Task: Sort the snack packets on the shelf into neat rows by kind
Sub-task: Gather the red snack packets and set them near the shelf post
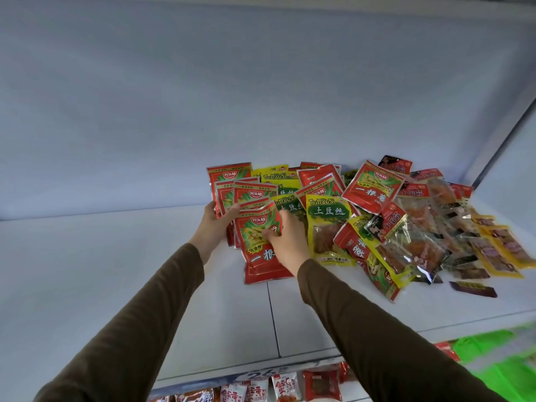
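Head view shows my left hand (216, 217) steadying the red packets (232, 192) stacked on the shelf (116, 271), while my right hand (282, 236) pinches another red packet (261, 250). I judge I'm gathering the reds; next, square it onto that stack, clear of the yellow packets (329, 227).

White shelf (116, 271), pale grey-blue back panel (232, 82). The red packets (262, 256) carry green-and-yellow artwork, white lettering and a red-and-white oval logo; one more of them (372, 187) lies tilted in the pile. The yellow packet (329, 227) shows a dark green band with white characters and a clear window over orange-brown contents. The clear packets (417, 227) wear red labels with yellow lettering over orange-red snacks. At far right, the small yellow packets (501, 250) show brownish-purple centres, and a dark maroon one (472, 288) lies apart. Both sleeves (377, 329) are olive-brown. On the lower shelf, white packets (285, 387) with red characters, bright green packaging (493, 358) beside them.
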